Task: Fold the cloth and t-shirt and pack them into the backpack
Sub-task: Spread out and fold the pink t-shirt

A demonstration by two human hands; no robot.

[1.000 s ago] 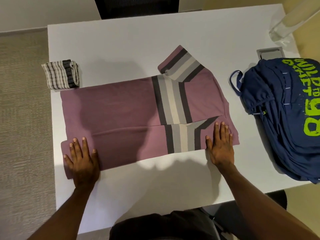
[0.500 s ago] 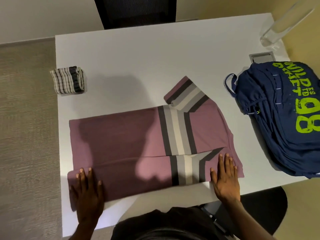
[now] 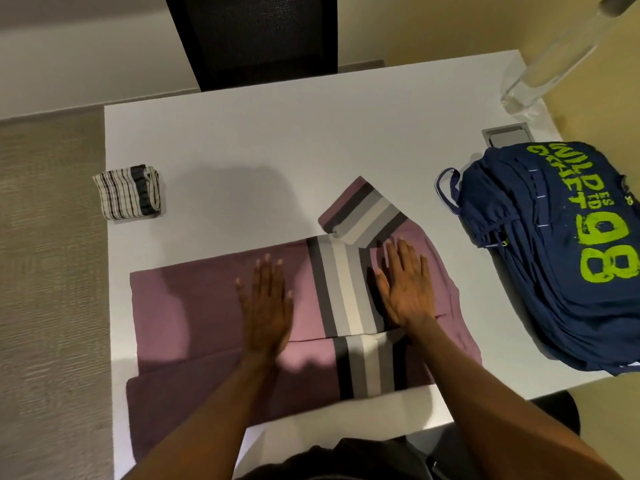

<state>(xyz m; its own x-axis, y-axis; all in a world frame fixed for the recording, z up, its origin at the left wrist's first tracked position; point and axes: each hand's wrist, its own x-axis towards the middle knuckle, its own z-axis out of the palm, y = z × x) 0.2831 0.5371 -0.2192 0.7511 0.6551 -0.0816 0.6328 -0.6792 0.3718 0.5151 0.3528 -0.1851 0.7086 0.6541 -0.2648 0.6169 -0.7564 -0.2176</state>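
Now the left hand (image 3: 265,303) and right hand (image 3: 405,285) lie flat, fingers straight, gripping nothing, on the shirt (image 3: 194,306) along the near edge of the table (image 3: 277,150); best to smooth outward from the middle, then tuck the far sleeve (image 3: 363,216) in; the backpack (image 3: 554,254) sits at the right edge.

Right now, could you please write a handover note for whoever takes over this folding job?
Left hand: open, flat on the purple striped t-shirt. Right hand: open, flat on it too.
Striped cloth: folded, near the white table's left edge. Navy backpack: on the right, apart from both.
Done: cloth folded; t-shirt's near side folded in.
Left: fold the far sleeve in, finish the t-shirt, pack both.
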